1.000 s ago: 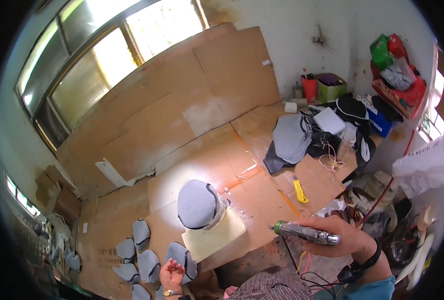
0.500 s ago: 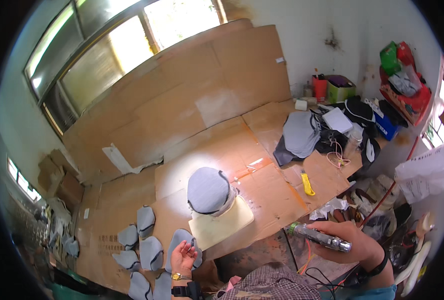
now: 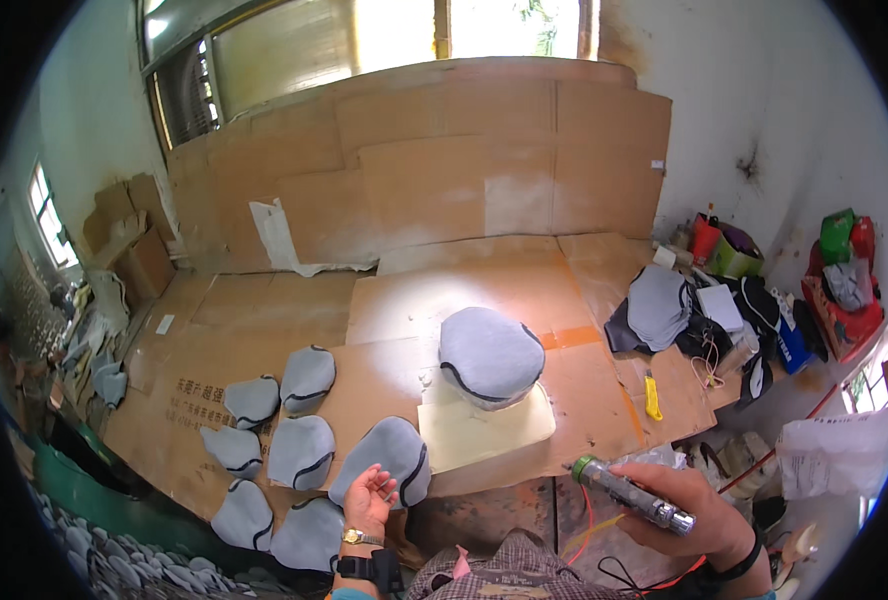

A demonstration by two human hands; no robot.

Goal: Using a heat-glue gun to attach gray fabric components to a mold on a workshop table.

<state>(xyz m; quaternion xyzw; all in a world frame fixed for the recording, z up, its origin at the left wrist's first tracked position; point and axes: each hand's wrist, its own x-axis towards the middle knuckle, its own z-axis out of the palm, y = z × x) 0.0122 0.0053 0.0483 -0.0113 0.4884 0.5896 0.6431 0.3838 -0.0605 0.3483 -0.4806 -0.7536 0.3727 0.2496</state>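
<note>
My right hand (image 3: 699, 510) is closed round a silver cylindrical tool (image 3: 639, 497) with a green end, whose exact kind I cannot tell. The tool points left over the table's front edge. My left hand (image 3: 369, 500) is held palm up with fingers loosely curled and nothing in it, in front of a rounded grey fabric piece (image 3: 389, 445) with black edging; I cannot tell whether they touch. Ahead, a stack of similar grey pieces (image 3: 492, 350) rests on a cream sheet (image 3: 464, 440). Several more grey pieces (image 3: 302, 450) lie spread out to the left.
Cardboard (image 3: 574, 420) covers the table, and a cardboard screen (image 3: 414, 190) stands behind it. At right are a yellow cutter (image 3: 652, 397) and another grey stack (image 3: 657, 305) among clutter. A red wire (image 3: 584, 520) hangs below the tool. Pale pieces (image 3: 154, 560) fill the lower left.
The whole view has turned, so the table and its pieces appear further right and more level. My right hand still grips the tool, and my left hand stays by the same grey piece.
</note>
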